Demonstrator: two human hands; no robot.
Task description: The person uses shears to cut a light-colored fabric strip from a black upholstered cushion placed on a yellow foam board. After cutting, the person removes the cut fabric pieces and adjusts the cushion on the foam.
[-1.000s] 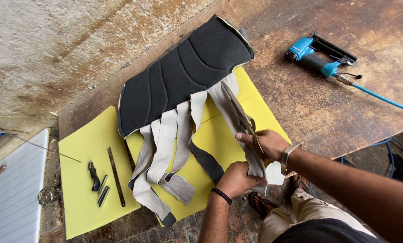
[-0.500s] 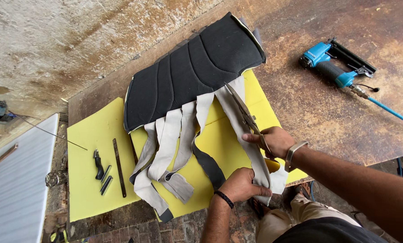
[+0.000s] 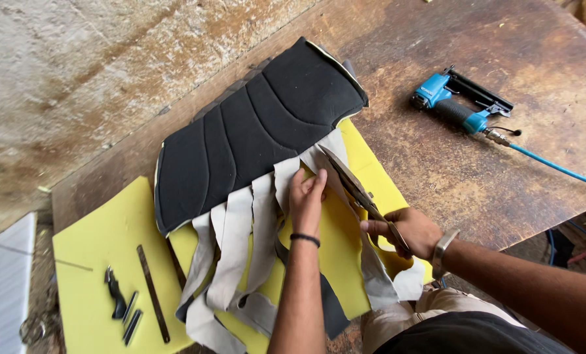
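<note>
A black padded seat cover [image 3: 253, 131] lies on yellow foam sheets [image 3: 96, 262] on a worn wooden table [image 3: 476, 183]. Several grey fabric strips [image 3: 240, 249] hang from its near edge. My left hand [image 3: 307, 196] presses flat on a strip close to the black panel. My right hand [image 3: 404, 229] grips the handles of large scissors [image 3: 352, 180], whose blades point up toward the cover along a grey strip.
A blue pneumatic stapler [image 3: 460, 105] with a blue hose [image 3: 555, 170] rests on the table at the right. On the left foam sheet lie a dark metal ruler [image 3: 152, 288] and small black tools [image 3: 119, 305]. A rough concrete wall [image 3: 76, 72] runs behind.
My left hand has moved from the lower end of the strip up toward the black cover. The scissors have advanced up along the strip. The camera has moved closer.
</note>
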